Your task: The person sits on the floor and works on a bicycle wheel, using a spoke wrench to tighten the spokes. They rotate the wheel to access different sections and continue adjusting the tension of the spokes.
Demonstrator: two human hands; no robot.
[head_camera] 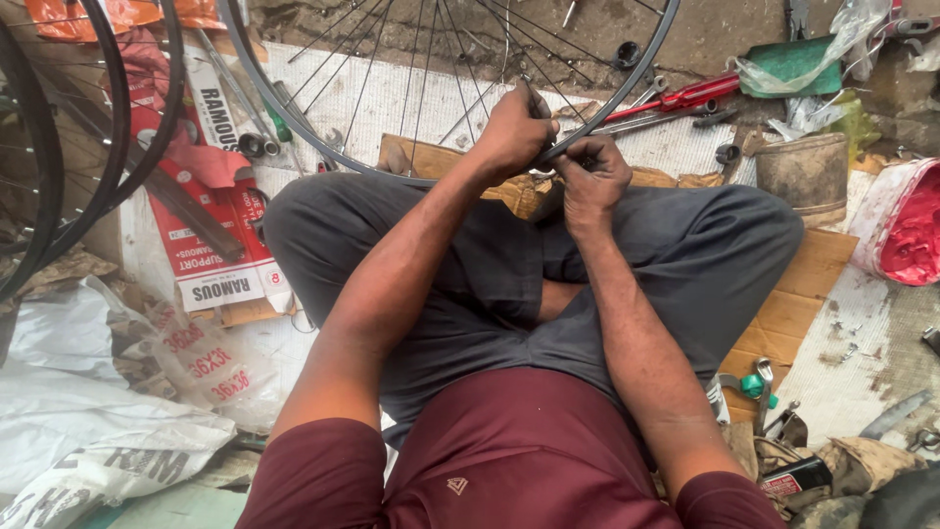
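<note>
A bicycle wheel rim (641, 67) with thin metal spokes (427, 69) stands in front of my crossed legs in grey trousers. My left hand (511, 132) grips the rim's lower edge where a spoke meets it, and holds a small dark tool. My right hand (591, 179) pinches the rim just to the right, fingers closed on a spoke end or nipple; the small part itself is hidden by the fingers.
More wheels (59, 147) lean at the left. A red pump (676, 96), a dirty bucket (805, 171), a tub of red grease (906, 230), red-and-white cardboard (211, 255), white sacks (88, 411) and scattered wrenches (764, 387) lie around on cardboard.
</note>
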